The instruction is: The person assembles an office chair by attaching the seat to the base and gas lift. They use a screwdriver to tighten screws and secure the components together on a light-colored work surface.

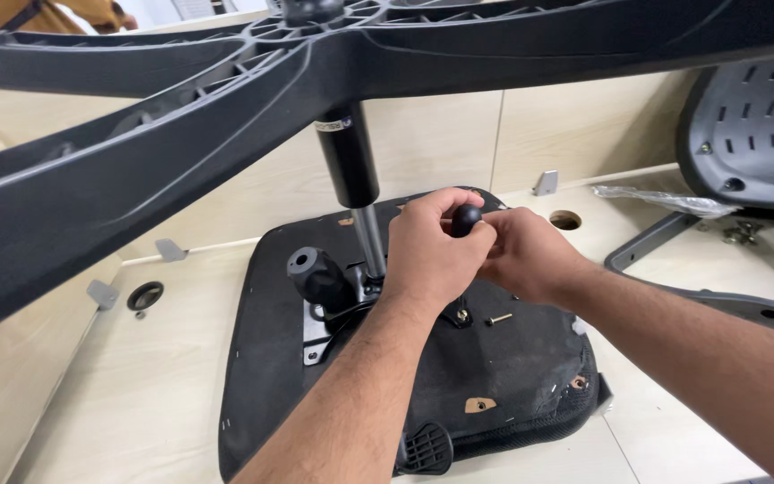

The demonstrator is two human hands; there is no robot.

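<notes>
An upside-down black chair seat [512, 367] lies on a pale wooden desk [154, 385]. A gas cylinder [351, 161] rises from its metal mechanism plate to the black star-shaped base [163, 116] overhead. My left hand [427, 255] and my right hand [526, 255] meet above the seat, both closed around a small round black knob [466, 218]. A thick black adjustment knob [315, 273] sticks out of the mechanism to the left of my hands. A loose screw [498, 318] lies on the seat under my right wrist.
A black perforated backrest [750, 134] with grey frame arms leans at the right. A clear plastic bag [656, 199] and some small hardware [741, 233] lie near it. Cable holes [145, 296] [566, 220] and metal partition brackets [546, 183] mark the desk.
</notes>
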